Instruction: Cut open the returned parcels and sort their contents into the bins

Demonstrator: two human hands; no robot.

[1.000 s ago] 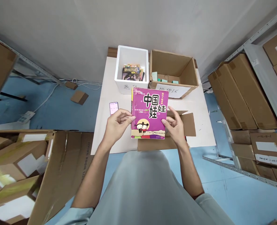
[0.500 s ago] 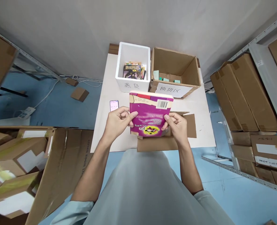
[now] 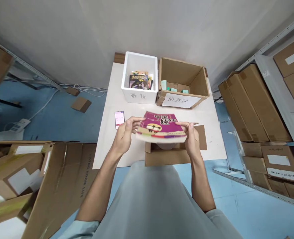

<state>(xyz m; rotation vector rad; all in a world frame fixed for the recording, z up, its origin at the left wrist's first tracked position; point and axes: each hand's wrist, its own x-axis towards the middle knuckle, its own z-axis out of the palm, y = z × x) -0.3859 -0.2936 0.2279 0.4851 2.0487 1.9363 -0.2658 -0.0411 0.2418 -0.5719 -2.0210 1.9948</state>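
A purple book (image 3: 161, 125) is held up in front of me, tilted, its cover with large dark-and-white characters and a cartoon picture facing up. My left hand (image 3: 125, 134) grips its left edge, and my right hand (image 3: 192, 138) grips its right edge. Below the book, an open small cardboard box (image 3: 166, 159) sits at the table's near edge, its flaps spread; the book partly hides its inside. Left of the book, a phone (image 3: 119, 119) with a lit screen lies on the white table (image 3: 127, 156).
At the table's back stand a white foam box (image 3: 140, 97) with several books (image 3: 139, 81) and a labelled cardboard carton (image 3: 183, 100) holding small green-and-white boxes (image 3: 173, 89). A large carton of parcels (image 3: 69, 176) is at left. Shelves with brown boxes (image 3: 256, 103) stand at right.
The book has been turned over: its back cover with the barcode faced me before, and now the front cover shows. Both hands still hold its sides. The view has shifted slightly.
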